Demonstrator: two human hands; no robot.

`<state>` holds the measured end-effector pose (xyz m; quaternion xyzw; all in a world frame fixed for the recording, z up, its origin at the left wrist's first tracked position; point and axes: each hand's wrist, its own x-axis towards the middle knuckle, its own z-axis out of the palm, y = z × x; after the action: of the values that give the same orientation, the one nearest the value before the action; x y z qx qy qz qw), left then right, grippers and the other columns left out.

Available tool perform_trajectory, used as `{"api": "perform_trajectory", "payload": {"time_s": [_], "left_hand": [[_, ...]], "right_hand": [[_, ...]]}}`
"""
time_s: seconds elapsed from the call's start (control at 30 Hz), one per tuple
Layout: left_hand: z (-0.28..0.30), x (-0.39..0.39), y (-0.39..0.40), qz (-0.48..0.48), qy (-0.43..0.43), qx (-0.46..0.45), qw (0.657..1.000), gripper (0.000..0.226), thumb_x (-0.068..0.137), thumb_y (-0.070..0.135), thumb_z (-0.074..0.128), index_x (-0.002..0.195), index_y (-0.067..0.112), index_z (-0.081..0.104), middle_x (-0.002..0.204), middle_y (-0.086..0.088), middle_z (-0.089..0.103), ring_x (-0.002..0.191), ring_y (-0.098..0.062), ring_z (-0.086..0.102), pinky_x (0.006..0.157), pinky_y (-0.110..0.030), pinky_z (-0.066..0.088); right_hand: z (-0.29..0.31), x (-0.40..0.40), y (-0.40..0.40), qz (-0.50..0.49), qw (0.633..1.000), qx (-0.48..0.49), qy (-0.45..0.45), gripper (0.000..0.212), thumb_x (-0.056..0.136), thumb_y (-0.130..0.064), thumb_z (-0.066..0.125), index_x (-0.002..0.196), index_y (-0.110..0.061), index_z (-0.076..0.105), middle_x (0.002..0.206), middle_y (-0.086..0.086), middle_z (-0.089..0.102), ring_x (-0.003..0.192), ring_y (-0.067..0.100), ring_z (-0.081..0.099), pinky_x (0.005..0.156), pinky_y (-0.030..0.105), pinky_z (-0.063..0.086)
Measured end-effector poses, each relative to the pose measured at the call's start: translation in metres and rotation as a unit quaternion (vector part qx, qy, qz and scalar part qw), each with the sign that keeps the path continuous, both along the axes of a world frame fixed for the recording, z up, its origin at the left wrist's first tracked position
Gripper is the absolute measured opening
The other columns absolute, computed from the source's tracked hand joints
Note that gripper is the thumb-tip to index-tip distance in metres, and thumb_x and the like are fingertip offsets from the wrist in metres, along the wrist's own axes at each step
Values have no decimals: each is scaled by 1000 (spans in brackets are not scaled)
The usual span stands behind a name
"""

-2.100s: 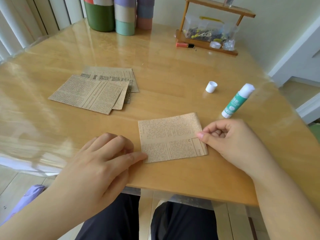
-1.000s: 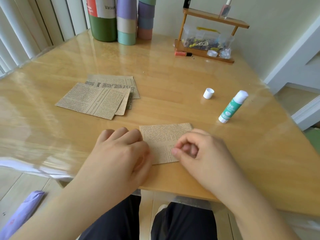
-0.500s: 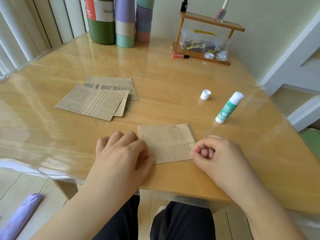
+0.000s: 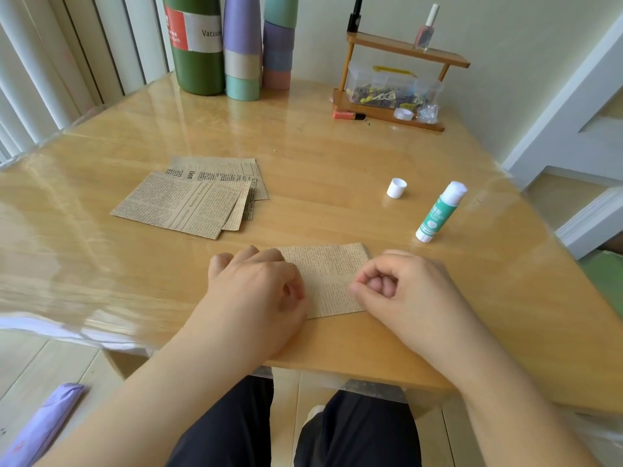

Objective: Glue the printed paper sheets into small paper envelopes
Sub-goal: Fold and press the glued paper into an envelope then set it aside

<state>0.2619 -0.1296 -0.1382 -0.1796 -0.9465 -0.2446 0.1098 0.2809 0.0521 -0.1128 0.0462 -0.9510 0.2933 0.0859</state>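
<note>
Folded printed sheet (image 4: 328, 278) flat on the table (image 4: 337, 156), close to the near edge, between both hands. Left hand (image 4: 256, 288) knuckles-up on the sheet's left part, fingers curled, thumb side against the paper; pressing rather than pinching, probably, though the fingertips are hidden under the hand. Right hand (image 4: 408, 291) curled loosely at the sheet's right edge, fingertips tucked toward the palm, thumb tip touching or just over the paper's border; no clear grip on anything. Thin brown newsprint-style paper: very light, limp, easily creased or torn, likely to slide on the glossy tabletop unless pinned flat. Best taken at a corner or a free edge with thumb and forefinger, or held down with flat fingers while a seam is smoothed; no lifting by the middle, since a glued flap may shift before setting. Glue stick (image 4: 438, 210) lying uncapped well to the right, its white cap (image 4: 396, 188) standing apart nearby: rigid, smooth, liable to roll, easy to grasp round the barrel. Stack of remaining printed sheets (image 4: 192, 197) fanned out farther back on the left, untouched; top sheet best peeled off by an overhanging corner.
</note>
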Motion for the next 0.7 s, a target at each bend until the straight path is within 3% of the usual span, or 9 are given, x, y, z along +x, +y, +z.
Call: {"api": "perform_trajectory", "payload": {"time_s": [0.13,0.23,0.37,0.6,0.7], "left_hand": [[-2,-8,14,-18,-15,1,1000,8,83,31,54,76,34,54,71,17,41,88,-8,46,82,-26,23],[-10,-8,12,-12,8,4,1000,8,72,24,57,66,26,61,62,15,38,69,-16,51,73,-32,29],[-17,-6,0,-3,39,15,999,14,61,13,68,57,22,59,59,12,44,55,-15,47,65,-36,34],[-23,2,-10,25,86,25,996,15,70,27,49,59,24,59,59,12,47,56,-16,49,67,-35,34],[-22,3,-10,28,92,19,995,9,66,22,54,58,23,58,58,12,46,55,-17,49,66,-36,34]], "right_hand": [[-7,-8,-24,60,998,23,-11,8,77,-14,68,71,-20,68,62,-13,45,60,5,46,60,12,36],[-12,-10,-24,59,998,11,-13,9,78,-13,67,70,-18,67,62,-12,46,61,6,45,59,13,37],[-13,-9,-6,21,1000,9,-4,16,77,-10,69,63,-18,65,61,-9,47,64,1,47,58,11,38],[-10,-5,29,-72,997,4,-19,18,76,-8,71,63,-19,67,62,-9,53,59,-3,48,56,8,40],[-9,-6,29,-65,997,38,-15,19,76,-9,70,61,-19,65,60,-8,50,62,-1,47,58,9,39]]}}
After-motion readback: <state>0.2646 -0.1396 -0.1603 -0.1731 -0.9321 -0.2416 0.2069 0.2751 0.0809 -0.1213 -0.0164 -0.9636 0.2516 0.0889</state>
